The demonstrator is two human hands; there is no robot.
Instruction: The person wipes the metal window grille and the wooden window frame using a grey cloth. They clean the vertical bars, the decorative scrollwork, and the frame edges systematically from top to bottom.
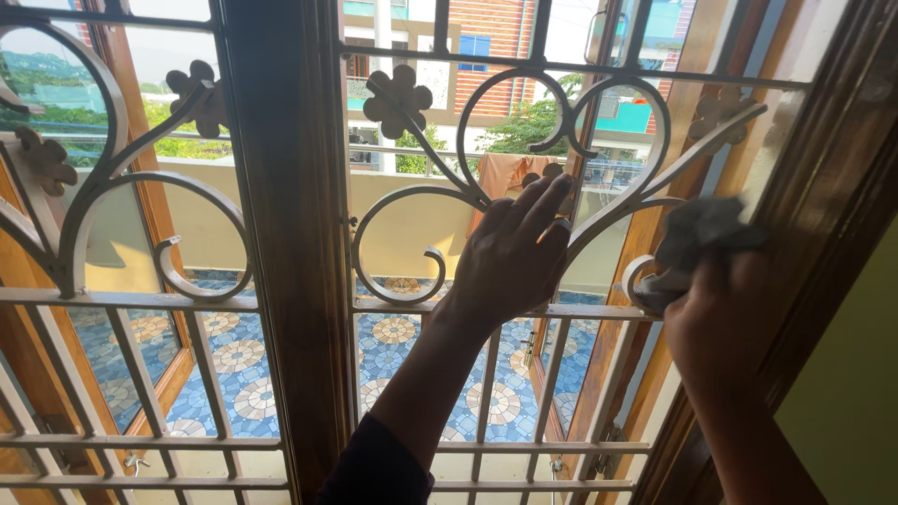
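1. Left hand (510,257) raised, back of hand to camera, forearm coming up from bottom centre in a dark sleeve (379,468)
2. Left fingers (543,201) extended and close together, pointing up-right, laid against the scroll of the metal window grille (412,201); palm side hidden, so cannot tell if they curl round the bar or only rest on it
3. Left wrist sits just above the horizontal grille bar (402,307), wrist bent slightly back
4. Right hand (716,318) raised at right, forearm rising from the bottom right corner, hand in shadow and slightly blurred
5. Right fingers closed on a dark crumpled cloth (697,238), bunched above the knuckles; single fingers not clear
6. Cloth pressed at the small curl end of the right scroll (636,276), touching the grille near the right wooden frame (823,206)
7. Hands near each other, not touching, the rising scroll bar between them
8. Grille is pale metal with curls and flower-shaped pieces (398,98); thick wooden mullion (290,234) stands left of the left hand
9. Beyond the grille: balcony floor with blue patterned tiles (393,337), low wall, an orange cloth (505,173) hung on the railing, buildings and trees behind
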